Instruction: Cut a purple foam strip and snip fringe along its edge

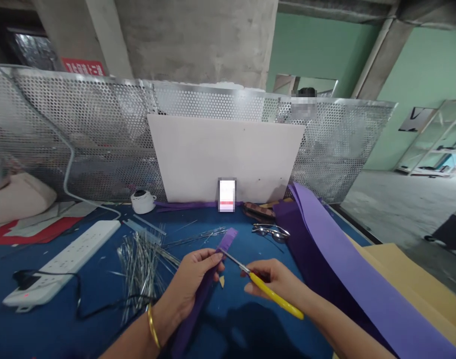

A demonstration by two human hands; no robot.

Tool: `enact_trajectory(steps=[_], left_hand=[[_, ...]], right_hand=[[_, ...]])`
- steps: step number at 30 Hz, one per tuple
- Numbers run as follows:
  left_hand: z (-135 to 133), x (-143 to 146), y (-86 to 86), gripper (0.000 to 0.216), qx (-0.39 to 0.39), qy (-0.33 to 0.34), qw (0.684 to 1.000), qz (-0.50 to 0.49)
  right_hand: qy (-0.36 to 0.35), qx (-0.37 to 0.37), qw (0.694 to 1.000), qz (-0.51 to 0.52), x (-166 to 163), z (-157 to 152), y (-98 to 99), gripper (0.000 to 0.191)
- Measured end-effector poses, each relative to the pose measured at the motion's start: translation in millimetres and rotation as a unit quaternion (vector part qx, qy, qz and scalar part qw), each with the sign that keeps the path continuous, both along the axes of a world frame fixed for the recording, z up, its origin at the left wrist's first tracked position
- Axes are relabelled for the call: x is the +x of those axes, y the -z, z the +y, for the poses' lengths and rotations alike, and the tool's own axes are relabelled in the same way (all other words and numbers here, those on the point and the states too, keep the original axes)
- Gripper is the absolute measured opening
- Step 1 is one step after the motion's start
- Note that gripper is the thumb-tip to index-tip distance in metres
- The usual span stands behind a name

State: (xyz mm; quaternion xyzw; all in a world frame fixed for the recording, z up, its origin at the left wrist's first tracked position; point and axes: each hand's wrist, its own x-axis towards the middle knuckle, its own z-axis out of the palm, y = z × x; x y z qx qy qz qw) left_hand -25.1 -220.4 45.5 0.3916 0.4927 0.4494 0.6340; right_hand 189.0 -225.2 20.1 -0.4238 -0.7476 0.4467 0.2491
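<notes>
My left hand (200, 271) pinches a long purple paper strip (228, 240) between thumb and fingers. The strip's upper end sticks out past the thumb and shows several small cuts, while its lower part runs down toward me. Yellow-handled scissors (274, 294) are in my right hand (274, 279), its fingers closed around the handle. Their metal blades reach left to the strip's edge, right beside my left thumb. Whether the blades are apart or together is too small to tell. A small pale scrap (222, 282) appears just below my left fingertips.
Thin metal wires (140, 269) lie left of my hands, near a white power strip (69, 262) with a black cable. Eyeglasses (271, 232), a lit phone (227, 194) and a white tape-like roll (143, 202) are farther back. Large purple sheets (336, 249) curl along the right.
</notes>
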Motion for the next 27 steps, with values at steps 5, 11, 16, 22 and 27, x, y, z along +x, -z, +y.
enact_trajectory(steps=[5, 11, 16, 22, 27], left_hand=[[-27.1, 10.6, 25.0, 0.018, -0.039, -0.001, 0.999, -0.012], [-42.4, 11.6, 37.7, 0.017, -0.060, -0.019, 0.998, -0.015], [-42.2, 7.4, 35.8, 0.018, -0.072, -0.008, 0.997, -0.010], [-46.6, 3.8, 35.7, 0.018, -0.095, 0.009, 0.995, -0.032], [-49.2, 2.7, 33.5, 0.019, -0.108, -0.002, 0.993, -0.053]], right_hand=[[0.002, -0.033, 0.999, -0.027, 11.8, -27.6, 12.0, 0.025], [0.021, -0.029, 0.996, -0.084, 14.2, -39.8, -2.2, 0.023], [0.013, -0.045, 0.995, -0.089, 14.5, -38.8, -0.4, 0.025], [-0.021, -0.183, 0.982, 0.043, 17.0, -37.7, 11.1, 0.026], [-0.063, -0.303, 0.942, 0.129, 15.9, -41.0, 15.9, 0.055]])
